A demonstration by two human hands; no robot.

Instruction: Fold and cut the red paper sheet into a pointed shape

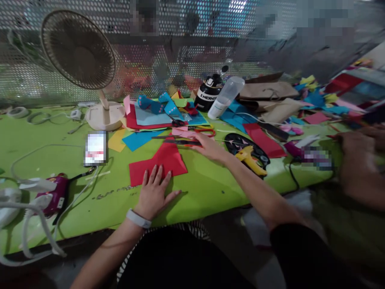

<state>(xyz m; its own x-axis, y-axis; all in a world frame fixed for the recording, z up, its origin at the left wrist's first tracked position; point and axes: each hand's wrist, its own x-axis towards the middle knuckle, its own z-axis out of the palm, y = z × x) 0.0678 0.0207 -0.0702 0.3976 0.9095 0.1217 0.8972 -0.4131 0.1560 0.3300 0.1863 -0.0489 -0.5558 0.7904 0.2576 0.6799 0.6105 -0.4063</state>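
Note:
My left hand [154,192] lies with its fingers spread on the lower edge of a red paper piece [171,158], which rests flat on the green table [201,192]. My right hand [207,146] is up and to the right of that paper, its fingers on the handles of dark-bladed scissors [174,141]. The blades point left across the paper's top. Pink paper strips [180,131] and a second pair of scissors with a red handle [207,131] lie just beyond. Blue paper [141,140] and yellow paper [117,140] sit to the left.
A fan [104,116] and phone [95,148] are on the left, near a purple power strip [54,194] with cables. Behind stand a black bottle [207,94] and clear bottle [227,96]. A yellow glue gun [251,160] lies right. Another person's arm [361,164] is far right.

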